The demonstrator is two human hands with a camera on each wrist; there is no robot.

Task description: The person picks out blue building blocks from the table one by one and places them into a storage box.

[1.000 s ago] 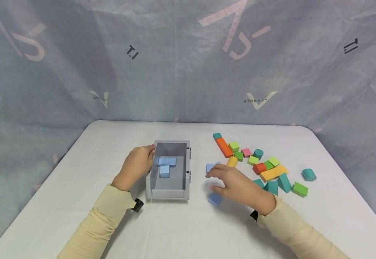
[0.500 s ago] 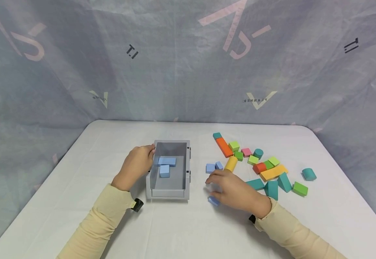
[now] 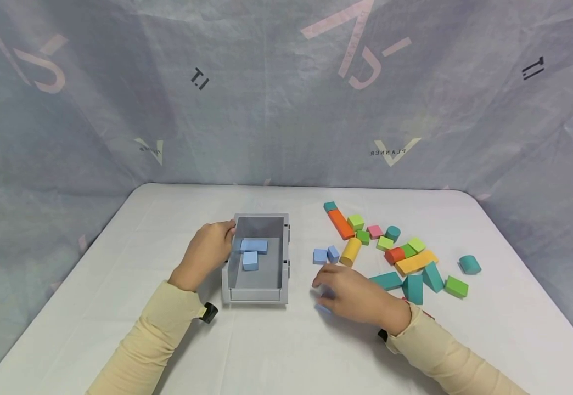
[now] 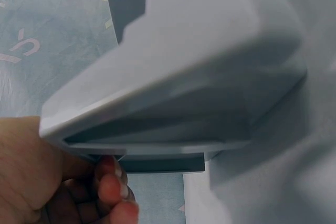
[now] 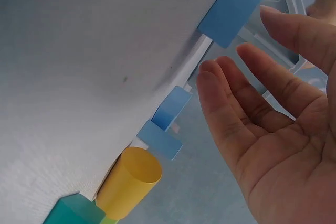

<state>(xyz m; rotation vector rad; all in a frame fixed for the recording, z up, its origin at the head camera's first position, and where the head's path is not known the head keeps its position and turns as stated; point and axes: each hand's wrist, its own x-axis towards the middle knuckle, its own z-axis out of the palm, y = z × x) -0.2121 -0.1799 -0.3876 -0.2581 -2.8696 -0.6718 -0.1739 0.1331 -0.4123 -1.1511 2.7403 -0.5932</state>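
My left hand [image 3: 207, 249] grips the left rim of a grey box [image 3: 255, 295], and the left wrist view shows its fingertips curled under the edge. Inside the box lie a flat blue block [image 3: 254, 246] and a blue cube [image 3: 250, 261]. My right hand [image 3: 358, 293] is low over the table, fingers loosely spread, above another blue block [image 3: 323, 309] that it mostly hides in the head view. From the right wrist, this blue block [image 5: 231, 13] sits just beyond the thumb and fingertips, with a gap between.
Two small blue blocks, one square [image 3: 320, 256] and one narrower [image 3: 333, 253], lie beyond the right hand beside a yellow cylinder [image 3: 350, 251]. Several coloured blocks spread to the right, among them a teal block [image 3: 386, 281], an orange bar [image 3: 416, 263] and a green block [image 3: 456, 287].
My right hand has come down and slightly nearer, covering more of the blue block and uncovering the small blue blocks and yellow cylinder. The left hand keeps its grip on the box.
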